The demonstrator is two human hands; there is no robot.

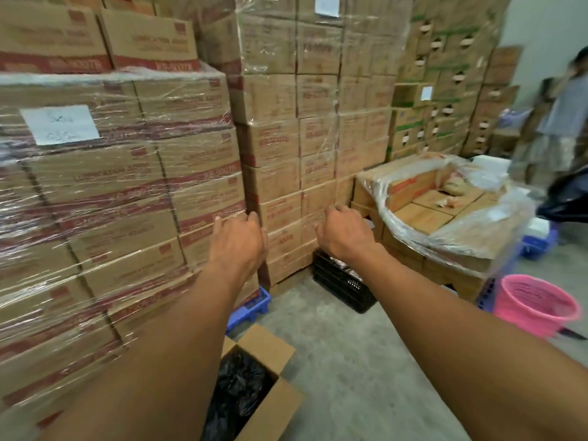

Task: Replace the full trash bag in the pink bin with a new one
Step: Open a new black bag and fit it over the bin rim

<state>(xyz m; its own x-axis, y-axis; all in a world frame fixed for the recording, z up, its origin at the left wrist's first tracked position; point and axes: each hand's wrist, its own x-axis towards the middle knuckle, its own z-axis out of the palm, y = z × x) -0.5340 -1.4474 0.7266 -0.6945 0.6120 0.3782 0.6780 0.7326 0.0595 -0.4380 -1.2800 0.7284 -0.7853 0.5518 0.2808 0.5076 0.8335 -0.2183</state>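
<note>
The pink bin (534, 305) stands on the floor at the right, with no bag visible inside it. An open cardboard box (270, 396) by my feet holds crumpled black plastic bags (238, 386). Both my arms stretch forward toward the stacked cartons. My left hand (237, 240) hangs with fingers loosely curled, holding nothing. My right hand (345, 232) is also loosely curled and holds nothing. A black bag (569, 192) shows at the right edge, near a person.
Shrink-wrapped carton stacks (127, 192) rise at the left and ahead on blue pallets (251, 305). A black crate (343, 284) sits on the floor. A low pallet of open cartons (436, 214) stands behind the bin. A person (560, 122) stands at the far right.
</note>
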